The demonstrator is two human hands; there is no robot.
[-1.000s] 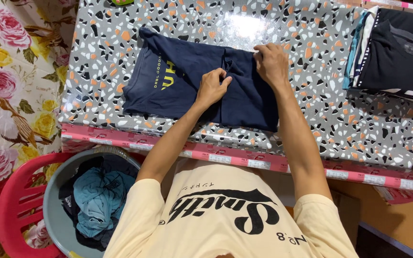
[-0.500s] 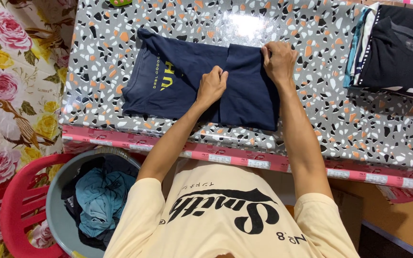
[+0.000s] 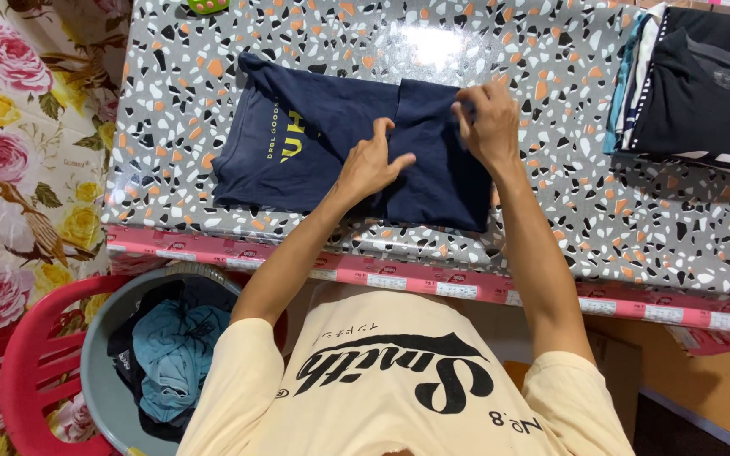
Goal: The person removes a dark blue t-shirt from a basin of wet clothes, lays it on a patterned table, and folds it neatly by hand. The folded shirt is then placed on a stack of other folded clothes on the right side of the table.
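A person seen from above stands at a speckled grey bench (image 3: 551,211) with a pink front edge, folding a navy T-shirt (image 3: 314,127).

Farthest left of the grips, a grey basin (image 3: 99,371) of crumpled blue and dark clothes sits on a red plastic chair (image 3: 23,363), below bench level, against a floral cloth (image 3: 19,169).

The navy T-shirt lies flat near the bench's front edge. Its yellow-printed part spreads out to the left of both grips. Its right portion is already doubled over, with a straight fold edge running between the two hands.

The left hand (image 3: 369,165) rests on the shirt at that fold edge. Its grip is released: the palm is down, the fingers are spread and the thumb points right, pressing the cloth rather than grasping it. The forearm runs up from the lower left.

Just right of it, the right hand (image 3: 487,122) sits at the far corner of the folded panel. Its fingertips are curled and appear to pinch the cloth's top edge, though how firmly cannot be told. That arm is nearly straight, reaching up from the shoulder.

To do this fold well, the flat hand should anchor the crease while the other lines up the edges squarely and smooths out any wrinkles.

Well to the right of both grips, a stack of folded dark clothes (image 3: 703,84) sits at the bench's far right.
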